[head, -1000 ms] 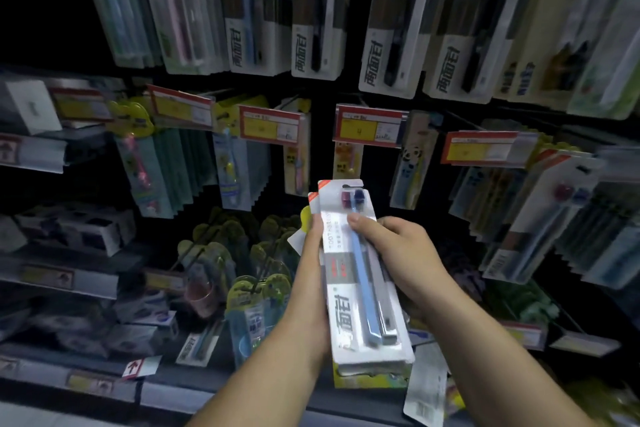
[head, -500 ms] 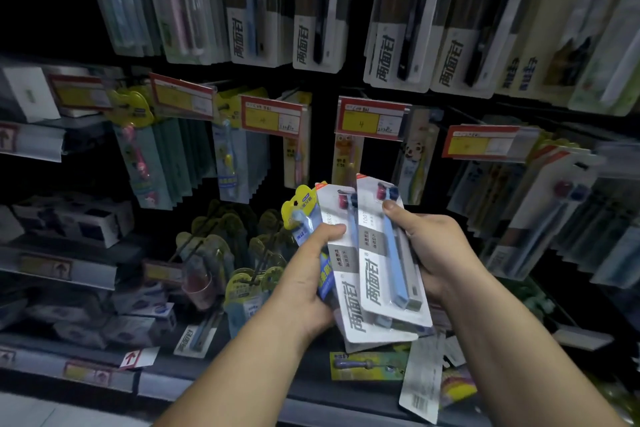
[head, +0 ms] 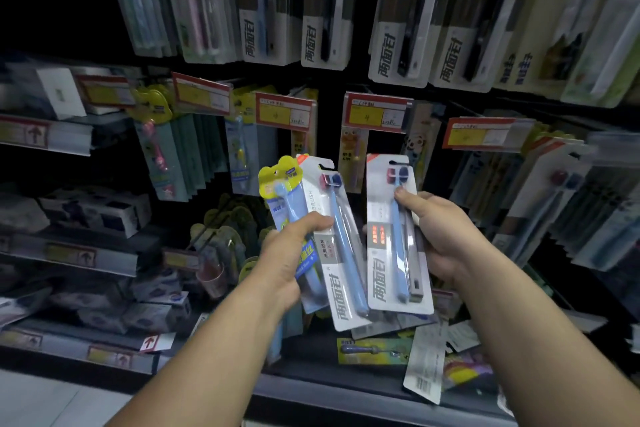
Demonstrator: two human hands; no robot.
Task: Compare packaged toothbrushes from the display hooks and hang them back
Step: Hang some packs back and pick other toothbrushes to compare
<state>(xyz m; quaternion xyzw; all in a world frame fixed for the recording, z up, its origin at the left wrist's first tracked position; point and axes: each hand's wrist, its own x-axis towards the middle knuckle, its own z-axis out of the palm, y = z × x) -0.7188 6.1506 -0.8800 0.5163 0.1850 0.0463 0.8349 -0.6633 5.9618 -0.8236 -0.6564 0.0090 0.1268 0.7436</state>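
My left hand (head: 284, 253) grips two packs fanned out: a small yellow-topped blue toothbrush pack (head: 282, 194) and a white twin toothbrush pack (head: 337, 274) with a blue brush. My right hand (head: 440, 239) holds a second white twin toothbrush pack (head: 384, 253) upright, thumb on its front, a clear gap apart from the left one. Both hands are in front of the display hooks, at mid height.
Rows of hanging toothbrush packs (head: 394, 28) fill the upper hooks. Red and yellow price tags (head: 375, 113) stick out at mid level. Yellow-topped packs (head: 225, 229) hang behind my left hand. Loose packs (head: 374, 350) lie on the bottom shelf. Boxed goods (head: 97, 211) sit on left shelves.
The stacked packs have been split apart. My right hand drew one white twin pack to the right, and my left hand keeps the other white pack and the yellow-topped one.
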